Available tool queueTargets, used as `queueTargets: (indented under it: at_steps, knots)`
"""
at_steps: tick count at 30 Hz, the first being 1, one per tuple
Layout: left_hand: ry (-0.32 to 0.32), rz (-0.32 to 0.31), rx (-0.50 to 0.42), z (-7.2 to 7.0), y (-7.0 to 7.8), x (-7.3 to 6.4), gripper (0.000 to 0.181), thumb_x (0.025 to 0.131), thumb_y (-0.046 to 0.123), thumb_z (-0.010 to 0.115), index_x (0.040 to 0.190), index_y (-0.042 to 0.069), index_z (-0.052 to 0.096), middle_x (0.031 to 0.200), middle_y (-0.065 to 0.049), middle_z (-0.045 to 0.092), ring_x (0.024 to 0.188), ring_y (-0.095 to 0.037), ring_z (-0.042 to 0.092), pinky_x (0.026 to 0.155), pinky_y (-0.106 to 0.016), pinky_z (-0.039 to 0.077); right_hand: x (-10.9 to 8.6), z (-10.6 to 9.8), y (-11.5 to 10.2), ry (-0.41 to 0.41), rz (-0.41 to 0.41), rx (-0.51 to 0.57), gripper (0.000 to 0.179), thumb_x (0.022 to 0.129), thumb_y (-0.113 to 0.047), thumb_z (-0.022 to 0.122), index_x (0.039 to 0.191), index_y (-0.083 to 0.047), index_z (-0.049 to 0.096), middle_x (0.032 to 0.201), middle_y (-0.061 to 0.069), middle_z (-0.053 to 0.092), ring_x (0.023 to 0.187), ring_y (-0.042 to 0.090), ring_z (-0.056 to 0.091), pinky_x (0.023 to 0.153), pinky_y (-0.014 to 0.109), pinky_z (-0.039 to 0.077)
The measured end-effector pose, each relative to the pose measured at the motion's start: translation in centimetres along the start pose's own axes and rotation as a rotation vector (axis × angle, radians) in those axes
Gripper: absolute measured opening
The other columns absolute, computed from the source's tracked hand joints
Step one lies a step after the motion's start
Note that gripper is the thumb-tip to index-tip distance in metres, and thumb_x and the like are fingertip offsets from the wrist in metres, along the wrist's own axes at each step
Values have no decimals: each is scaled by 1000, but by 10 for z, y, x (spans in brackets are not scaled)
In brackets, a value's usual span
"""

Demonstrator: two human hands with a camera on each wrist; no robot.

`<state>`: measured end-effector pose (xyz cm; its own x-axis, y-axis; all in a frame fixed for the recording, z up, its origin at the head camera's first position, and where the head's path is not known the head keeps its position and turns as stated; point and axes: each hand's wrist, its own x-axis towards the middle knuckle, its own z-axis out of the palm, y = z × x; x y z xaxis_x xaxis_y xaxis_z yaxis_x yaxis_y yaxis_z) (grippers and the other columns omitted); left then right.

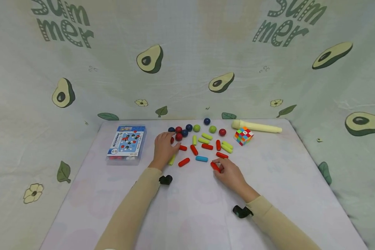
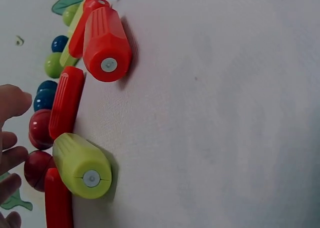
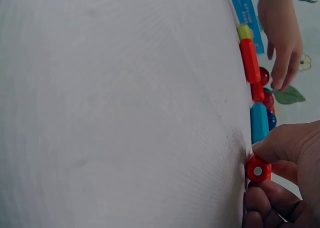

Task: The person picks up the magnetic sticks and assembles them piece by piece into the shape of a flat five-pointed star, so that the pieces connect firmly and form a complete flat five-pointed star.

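Observation:
My right hand [image 1: 231, 175] pinches a short red rod [image 1: 215, 167] between thumb and fingers, low over the table. A pale metal disc marks the end of that red rod [image 3: 258, 171] in the right wrist view. My left hand [image 1: 164, 150] hovers over the left side of the pieces, thumb apart from the fingers, holding nothing that I can see. Near it are dark red balls [image 1: 178, 137], blue balls [image 1: 184, 133], a red rod [image 1: 183, 148] and a yellow-green rod [image 2: 82, 168]. The left hand partly covers some pieces in the head view.
More red rods [image 1: 207, 147], yellow-green rods [image 1: 207, 136], a blue rod [image 1: 201, 158] and green balls [image 1: 212, 129] lie mid-table. A boxed set [image 1: 127, 144] sits left. A puzzle cube [image 1: 243, 135] and a pale yellow stick [image 1: 259, 126] lie right, before a printed cloth backdrop [image 1: 187, 52].

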<state>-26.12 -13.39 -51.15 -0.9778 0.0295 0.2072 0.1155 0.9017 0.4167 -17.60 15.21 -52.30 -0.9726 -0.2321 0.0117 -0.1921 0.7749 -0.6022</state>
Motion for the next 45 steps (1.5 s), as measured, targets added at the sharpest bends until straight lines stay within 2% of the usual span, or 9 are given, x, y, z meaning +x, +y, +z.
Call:
queueTargets:
  at_steps: [10,19,36,45]
  knots:
    - [-9,-5,36,4,1,11,52,96,37,70,141,12,59,127,-8,67,135,-32,43,119,-50,23,3,4,2,-1,10,5,39,88,-20,79,125,-16,68,90,-2,58,78,15,55,69,31,49]
    - [-3,-74,50,13,-4,21,48,97,40,69,137,14,63,118,-6,71,134,-31,45,119,-51,22,2,3,0,-4,8,19,38,89,-19,79,125,-15,68,90,-2,57,78,16,54,69,31,49]
    - [-1,-48,10,18,-2,26,45,94,35,74,134,15,66,116,-5,72,133,-32,46,118,-52,25,0,3,1,5,22,7,38,88,-19,78,125,-15,68,90,-2,56,78,16,54,68,31,48]
    - [-12,-41,33,17,-2,26,43,95,35,73,133,15,67,116,-5,73,132,-31,47,116,-52,27,2,4,3,5,18,10,38,89,-19,78,125,-15,68,90,-2,56,77,15,53,67,31,47]
